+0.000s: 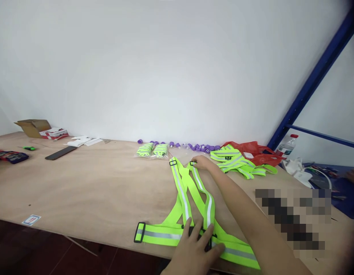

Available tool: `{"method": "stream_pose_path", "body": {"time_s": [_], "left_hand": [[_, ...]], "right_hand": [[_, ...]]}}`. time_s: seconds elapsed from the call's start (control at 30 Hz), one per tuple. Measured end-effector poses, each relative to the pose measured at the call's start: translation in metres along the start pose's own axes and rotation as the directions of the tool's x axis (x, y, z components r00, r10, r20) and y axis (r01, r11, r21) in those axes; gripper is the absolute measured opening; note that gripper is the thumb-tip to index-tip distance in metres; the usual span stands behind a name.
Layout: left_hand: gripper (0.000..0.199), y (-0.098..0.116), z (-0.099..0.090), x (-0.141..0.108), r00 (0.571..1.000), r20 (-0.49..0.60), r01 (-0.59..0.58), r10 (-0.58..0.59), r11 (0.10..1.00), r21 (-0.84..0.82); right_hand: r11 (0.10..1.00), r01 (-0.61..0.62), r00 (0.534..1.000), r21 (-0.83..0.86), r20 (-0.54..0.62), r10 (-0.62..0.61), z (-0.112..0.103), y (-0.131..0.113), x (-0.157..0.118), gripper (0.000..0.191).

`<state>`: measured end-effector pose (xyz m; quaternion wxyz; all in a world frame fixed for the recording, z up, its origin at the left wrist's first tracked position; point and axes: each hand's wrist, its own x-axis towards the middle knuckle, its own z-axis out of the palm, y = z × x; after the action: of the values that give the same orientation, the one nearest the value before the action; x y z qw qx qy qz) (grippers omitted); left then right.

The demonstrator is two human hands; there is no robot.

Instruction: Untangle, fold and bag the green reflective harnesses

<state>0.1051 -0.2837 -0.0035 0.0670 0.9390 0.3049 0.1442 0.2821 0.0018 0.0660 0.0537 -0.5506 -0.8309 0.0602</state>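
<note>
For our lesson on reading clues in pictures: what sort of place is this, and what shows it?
Probably a workshop or packing area, judging by the long wooden table, the reflective harness spread on it, and the clear bags of similar striped material.

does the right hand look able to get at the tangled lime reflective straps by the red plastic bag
Probably yes: the right hand is beside the tangled straps, nothing visible between them, though it would first leave the black buckle at its fingertips.
</note>
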Motion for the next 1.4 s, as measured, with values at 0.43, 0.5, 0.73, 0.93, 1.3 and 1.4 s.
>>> {"method": "stream_pose_path", "body": {"time_s": [0.43,0.5,0.73,0.93,1.3,1.4], "left_hand": [[0.071,0.0,0.004,0.004,0.991,0.133,0.007,0.011,0.991,-0.136],[0.073,-0.001,0.005,0.003,0.988,0.153,0.007,0.015,0.99,-0.139],[0.076,0.002,-0.009,0.002,0.987,0.162,0.033,-0.007,0.986,-0.163],[0.07,-0.001,-0.035,-0.022,0.997,-0.074,0.019,-0.029,0.991,-0.132],[0.059,-0.106,-0.06,-0.163,0.869,-0.346,0.382,-0.354,0.924,0.016],[0.056,-0.116,-0.063,-0.173,0.88,-0.317,0.364,-0.354,0.931,-0.031]], "right_hand": [[0.978,-0.137,0.983,-0.155,-0.145,0.115,-0.041,0.041,-0.027,0.042],[0.974,-0.171,0.979,-0.147,-0.134,0.151,-0.027,0.04,-0.032,0.038],[0.971,-0.227,0.967,-0.069,-0.13,0.217,0.014,0.023,-0.035,0.034],[0.988,-0.15,0.967,0.03,-0.205,0.153,0.006,0.002,-0.078,0.056],[0.942,-0.22,0.805,0.254,-0.498,0.322,0.036,0.01,-0.337,0.038],[0.81,-0.458,0.691,0.365,-0.427,0.583,0.045,0.01,-0.379,0.04]]}}
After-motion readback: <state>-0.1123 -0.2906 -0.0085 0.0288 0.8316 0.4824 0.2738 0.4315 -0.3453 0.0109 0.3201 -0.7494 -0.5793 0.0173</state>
